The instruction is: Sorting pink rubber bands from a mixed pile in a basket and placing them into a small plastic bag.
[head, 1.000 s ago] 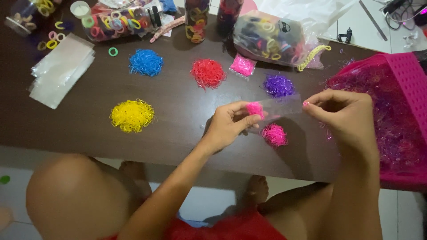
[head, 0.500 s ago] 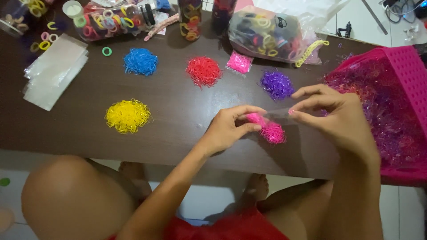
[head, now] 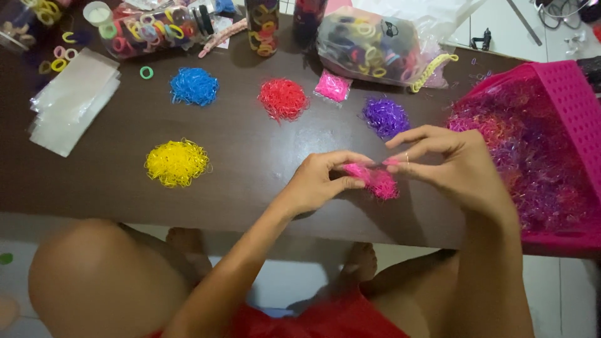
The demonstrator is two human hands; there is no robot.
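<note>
Far to your left on the bench [head: 250, 169] lie the clear bags [head: 72, 100], then the yellow pile [head: 177, 163], blue pile [head: 195, 86] and red pile [head: 283, 99]. Your left hand [head: 319, 183] has its grip pinched together on a tuft of the pink bands [head: 379, 181], which rest on the bench between both hands. Your right hand [head: 454, 166] pinches the same tuft, beside the pink basket [head: 579, 106]. This looks like gathering a portion; the next move calls for a gentle lift, keeping loose bands together.
</note>
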